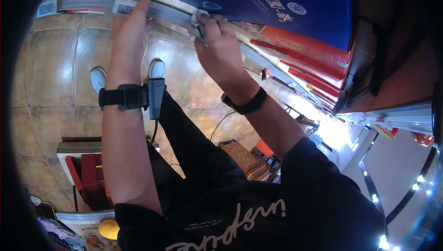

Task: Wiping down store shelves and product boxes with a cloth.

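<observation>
A crumpled grey cloth (198, 24) is bunched in the fingers of my right hand (221, 43). It presses against the front edge of a shelf (169, 12), beside the corner of a large dark blue box (277, 5) that bears writing. To the left, my left hand (128, 29) grips the same shelf edge, one digit stretched over the top and fingertips partly showing below. An electronic shelf label (123, 7) sits on the edge strip, partly covered by this hand. Most of the left fingers are hidden.
Red boxes (301, 47) stand along the shelf on the right. A second shelf label (47, 8) is at far left. Behind me are a display unit holding a dark red box (90, 178) and a brown woven-looking case (238, 156). Tiled floor (52, 60) lies below.
</observation>
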The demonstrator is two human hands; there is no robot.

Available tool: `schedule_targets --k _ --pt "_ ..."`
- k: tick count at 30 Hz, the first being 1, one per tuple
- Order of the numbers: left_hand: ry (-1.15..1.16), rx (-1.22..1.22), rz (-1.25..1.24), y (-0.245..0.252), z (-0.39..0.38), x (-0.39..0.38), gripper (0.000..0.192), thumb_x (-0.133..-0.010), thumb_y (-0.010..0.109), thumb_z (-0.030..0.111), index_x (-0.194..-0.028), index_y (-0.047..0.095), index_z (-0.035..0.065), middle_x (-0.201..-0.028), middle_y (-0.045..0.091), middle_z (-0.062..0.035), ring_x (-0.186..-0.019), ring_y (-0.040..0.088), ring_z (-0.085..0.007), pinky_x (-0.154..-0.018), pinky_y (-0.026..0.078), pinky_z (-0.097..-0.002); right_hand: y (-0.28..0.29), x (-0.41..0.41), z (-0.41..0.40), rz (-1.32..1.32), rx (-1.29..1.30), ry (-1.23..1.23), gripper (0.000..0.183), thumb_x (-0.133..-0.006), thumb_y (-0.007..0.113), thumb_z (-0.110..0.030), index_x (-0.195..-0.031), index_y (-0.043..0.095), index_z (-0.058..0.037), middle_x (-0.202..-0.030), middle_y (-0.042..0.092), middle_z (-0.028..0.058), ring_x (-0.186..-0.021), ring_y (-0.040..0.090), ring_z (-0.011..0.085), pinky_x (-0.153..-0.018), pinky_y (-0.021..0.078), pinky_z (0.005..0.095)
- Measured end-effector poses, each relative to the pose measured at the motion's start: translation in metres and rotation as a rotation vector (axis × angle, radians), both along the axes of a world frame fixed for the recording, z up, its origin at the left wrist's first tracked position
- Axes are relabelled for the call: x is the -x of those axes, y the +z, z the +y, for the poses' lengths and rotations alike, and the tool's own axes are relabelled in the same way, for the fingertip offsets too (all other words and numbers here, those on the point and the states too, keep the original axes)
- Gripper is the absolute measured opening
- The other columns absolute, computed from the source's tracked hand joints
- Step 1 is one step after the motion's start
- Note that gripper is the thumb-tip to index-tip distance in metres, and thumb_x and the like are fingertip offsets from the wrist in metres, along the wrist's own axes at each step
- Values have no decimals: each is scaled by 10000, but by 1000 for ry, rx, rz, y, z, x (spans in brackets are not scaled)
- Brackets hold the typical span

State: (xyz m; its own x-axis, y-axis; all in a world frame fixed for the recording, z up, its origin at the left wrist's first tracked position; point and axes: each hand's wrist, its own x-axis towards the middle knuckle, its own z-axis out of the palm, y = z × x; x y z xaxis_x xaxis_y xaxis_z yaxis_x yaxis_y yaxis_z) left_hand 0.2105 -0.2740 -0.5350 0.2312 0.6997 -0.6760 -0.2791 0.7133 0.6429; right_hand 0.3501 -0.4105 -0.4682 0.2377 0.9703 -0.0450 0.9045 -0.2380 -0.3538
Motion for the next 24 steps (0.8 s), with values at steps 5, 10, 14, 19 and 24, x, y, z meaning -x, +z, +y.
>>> schedule_targets --k 5,10,14,19,24 --pt "-29 28 19 -2 0 -1 421 -910 798 326 -1175 671 24 -1053 701 -63 -929 680 -189 -895 572 -364 -10 28 36 66 -145 93 489 -820 659 -45 -1292 565 41 -1257 585 323 -1132 587 477 -976 516 500" --pt "3 -24 61 -11 3 -2 392 -898 813 312 -1085 680 -6 -1013 699 -84 -931 689 -192 -878 600 -369 -3 28 35 -16 -42 79 446 -830 614 -35 -1264 562 52 -1247 582 316 -1132 579 465 -986 507 493" --pt "27 -30 135 -8 4 -1 501 -879 831 291 -1138 622 -83 -1129 659 -145 -1032 670 -222 -922 618 -396 -6 -2 -3 -182 -12 103 417 -854 576 -28 -1261 556 61 -1244 584 303 -1101 586 446 -991 500 481" --pt "1 -10 129 -10 4 -2 600 -880 830 289 -1236 557 -110 -1217 622 -158 -1084 653 -249 -970 601 -424 7 -19 -28 -249 133 26 406 -866 566 -33 -1261 558 62 -1247 588 296 -1088 590 436 -976 505 488" --pt "46 -36 54 -6 0 -8 585 -895 817 295 -1274 560 -69 -1229 626 -144 -1096 652 -261 -991 582 -442 -2 -9 -22 -227 90 -50 408 -874 568 -40 -1265 567 77 -1230 600 311 -1068 606 448 -960 512 490"
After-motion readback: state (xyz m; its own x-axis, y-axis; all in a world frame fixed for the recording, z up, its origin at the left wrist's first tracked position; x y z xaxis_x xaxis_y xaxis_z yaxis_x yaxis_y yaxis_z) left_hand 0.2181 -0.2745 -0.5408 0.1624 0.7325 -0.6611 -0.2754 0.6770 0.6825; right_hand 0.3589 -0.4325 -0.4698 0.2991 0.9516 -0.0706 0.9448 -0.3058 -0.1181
